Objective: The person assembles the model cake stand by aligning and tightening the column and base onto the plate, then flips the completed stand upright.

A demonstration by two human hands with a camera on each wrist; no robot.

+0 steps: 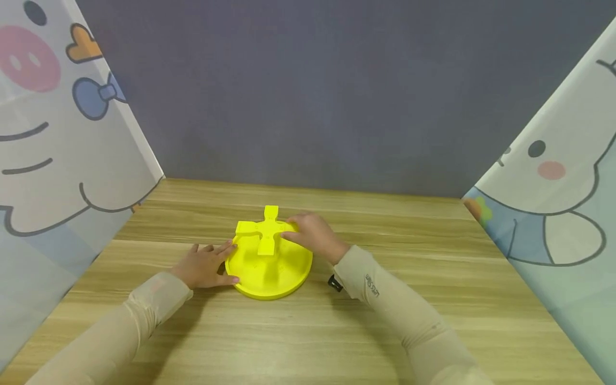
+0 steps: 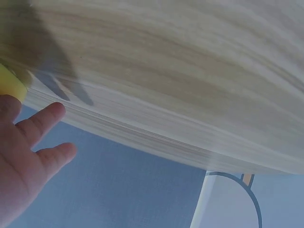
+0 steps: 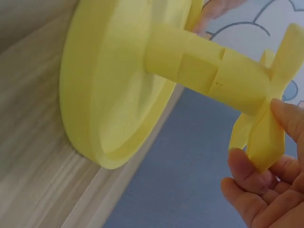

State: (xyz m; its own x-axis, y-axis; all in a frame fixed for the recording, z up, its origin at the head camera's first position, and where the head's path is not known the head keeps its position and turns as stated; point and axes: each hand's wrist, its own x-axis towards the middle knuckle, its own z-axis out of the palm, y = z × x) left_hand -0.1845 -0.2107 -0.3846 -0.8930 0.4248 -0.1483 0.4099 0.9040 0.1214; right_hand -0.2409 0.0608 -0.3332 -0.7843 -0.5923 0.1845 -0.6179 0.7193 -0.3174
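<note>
A bright yellow stand is on the wooden table, its round, rimmed base [image 1: 267, 278] flat on the surface. From the middle of that base rises a thick post [image 3: 199, 66], topped by a four-armed cross piece [image 1: 267, 231]. My right hand [image 1: 315, 235] pinches one arm of the cross between thumb and fingers, as the right wrist view shows closely. On the left side of the base, my left hand [image 1: 202, 268] rests with spread fingers, thumb and fingertips at the rim. Only a corner of the base [image 2: 10, 85] shows in the left wrist view.
The wood-grain table [image 1: 289, 342] extends around the stand. Behind it stands a dark grey panel [image 1: 308, 96], with cartoon-printed cloth panels [image 1: 38, 128] at both sides. A small black device [image 1: 335, 283] sits at my right wrist.
</note>
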